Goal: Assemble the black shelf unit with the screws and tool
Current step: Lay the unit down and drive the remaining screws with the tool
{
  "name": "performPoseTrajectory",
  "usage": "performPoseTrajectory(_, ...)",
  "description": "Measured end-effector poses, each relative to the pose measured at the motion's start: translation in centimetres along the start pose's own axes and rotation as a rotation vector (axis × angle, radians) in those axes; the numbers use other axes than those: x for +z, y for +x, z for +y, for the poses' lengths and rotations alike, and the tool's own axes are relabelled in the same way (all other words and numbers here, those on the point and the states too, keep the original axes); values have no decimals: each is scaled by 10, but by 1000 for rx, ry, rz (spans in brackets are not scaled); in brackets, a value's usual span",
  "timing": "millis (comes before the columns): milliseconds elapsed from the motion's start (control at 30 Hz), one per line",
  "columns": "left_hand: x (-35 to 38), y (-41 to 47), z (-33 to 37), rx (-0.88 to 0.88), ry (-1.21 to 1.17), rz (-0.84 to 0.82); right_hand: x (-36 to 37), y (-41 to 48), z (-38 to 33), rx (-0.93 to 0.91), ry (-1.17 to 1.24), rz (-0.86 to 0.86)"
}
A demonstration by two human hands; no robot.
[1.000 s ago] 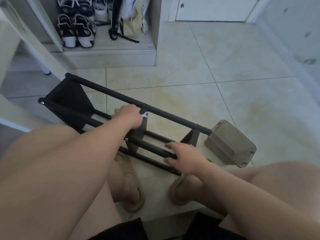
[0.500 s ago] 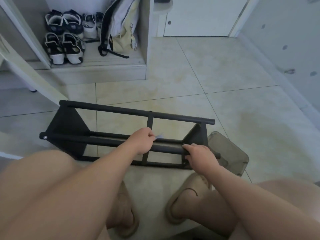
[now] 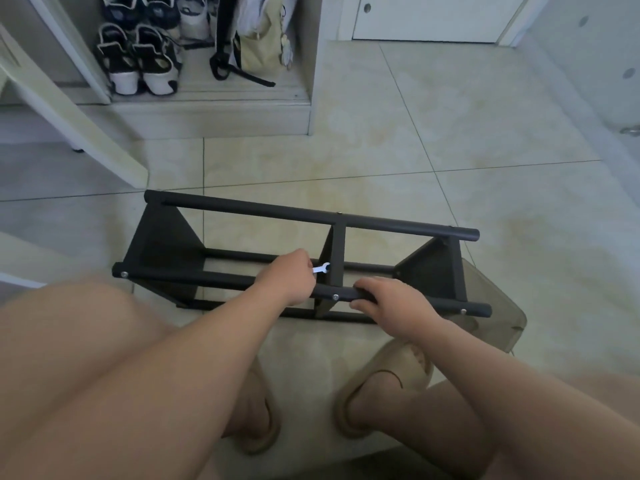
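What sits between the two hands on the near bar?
In the head view, between the left hand and right hand runs a stretch of the near bar with one screw head, where the centre divider meets it.

Black shelf unit (image 3: 242, 211), white spanner (image 3: 321, 269), beige slippers (image 3: 398, 372), cream tiles (image 3: 450, 150)

The left hand (image 3: 290, 277) covered the wrench (image 3: 321, 269) handle, and only its open head showed. How far the right hand (image 3: 391, 299) wrapped the shelf unit (image 3: 166, 237) tube could not be told. At 4 o'clock the bin (image 3: 502, 299) sat partly behind the frame. At 11 o'clock the top edge cropped the shoes (image 3: 138, 60) and the bag (image 3: 259, 39). At 8 o'clock the knee (image 3: 69, 323) was blurred.
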State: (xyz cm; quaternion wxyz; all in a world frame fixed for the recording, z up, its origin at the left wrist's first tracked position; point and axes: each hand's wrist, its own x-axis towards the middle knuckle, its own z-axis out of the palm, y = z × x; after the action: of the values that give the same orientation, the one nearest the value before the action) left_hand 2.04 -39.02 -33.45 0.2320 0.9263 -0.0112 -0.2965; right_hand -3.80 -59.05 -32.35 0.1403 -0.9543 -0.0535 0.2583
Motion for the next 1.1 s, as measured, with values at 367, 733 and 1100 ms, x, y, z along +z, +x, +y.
performPoseTrajectory(367,4,-9,7,50,-74,-136,-10,-8,8,52,-14,-99)
performPoseTrajectory(733,0,1,3,-38,-77,-50,0,31,14,-208,-399,12)
performPoseTrajectory(1100,-8,28,-12,62,-46,-349,12,36,20,-203,-320,92)
